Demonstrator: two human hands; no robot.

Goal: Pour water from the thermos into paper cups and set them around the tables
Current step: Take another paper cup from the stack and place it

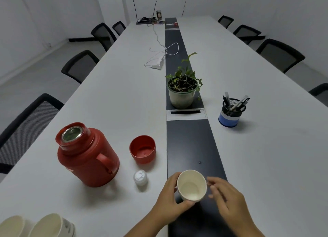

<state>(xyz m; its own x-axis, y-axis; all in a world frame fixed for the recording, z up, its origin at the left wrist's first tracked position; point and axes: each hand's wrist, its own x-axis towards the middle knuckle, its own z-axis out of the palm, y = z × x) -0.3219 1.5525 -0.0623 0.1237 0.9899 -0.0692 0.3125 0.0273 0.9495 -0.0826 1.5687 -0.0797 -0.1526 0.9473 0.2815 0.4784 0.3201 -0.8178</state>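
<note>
A red thermos (88,156) stands uncapped on the white table (115,98), its steel mouth showing. To its right sit the red lid cup (142,148), upside up, and the white stopper (140,177). My left hand (169,200) grips an empty paper cup (192,185) by its side, above the dark centre strip (188,144). My right hand (229,199) hovers just right of the cup with loosely spread fingers, touching or nearly touching its rim. More paper cups (48,226) lie stacked at the bottom left corner.
A potted plant (182,91) stands on the dark strip farther off. A mesh pen holder (231,112) sits to the right. A white power strip with cables (158,62) lies beyond. Black chairs (26,128) line both long sides.
</note>
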